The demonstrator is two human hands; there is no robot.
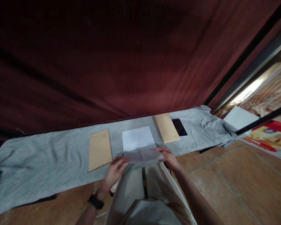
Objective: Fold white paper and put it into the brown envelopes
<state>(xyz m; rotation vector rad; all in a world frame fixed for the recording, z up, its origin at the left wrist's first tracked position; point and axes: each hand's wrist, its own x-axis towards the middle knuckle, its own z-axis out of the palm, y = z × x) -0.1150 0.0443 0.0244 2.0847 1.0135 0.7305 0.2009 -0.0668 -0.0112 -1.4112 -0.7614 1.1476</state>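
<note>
My left hand (117, 169) pinches the near left corner of a white sheet of paper (144, 154), and my right hand (168, 157) holds its near right corner. This near part hangs in shade above my lap, with a faint crease in it. Beyond it, white paper (138, 136) lies flat on the grey cloth (60, 162); I cannot tell whether both parts are one sheet. A brown envelope (99, 150) with small red print lies left of the paper. To the right sits a stack of brown envelopes (166, 127).
A dark-screened phone (179, 127) lies beside the stack. A dark red curtain (131, 62) hangs along the cloth's far side. At the right stand black frame bars (264, 118), a white board (240, 117) and a red and yellow printed box (272, 137). Tiled floor (215, 181) shows below.
</note>
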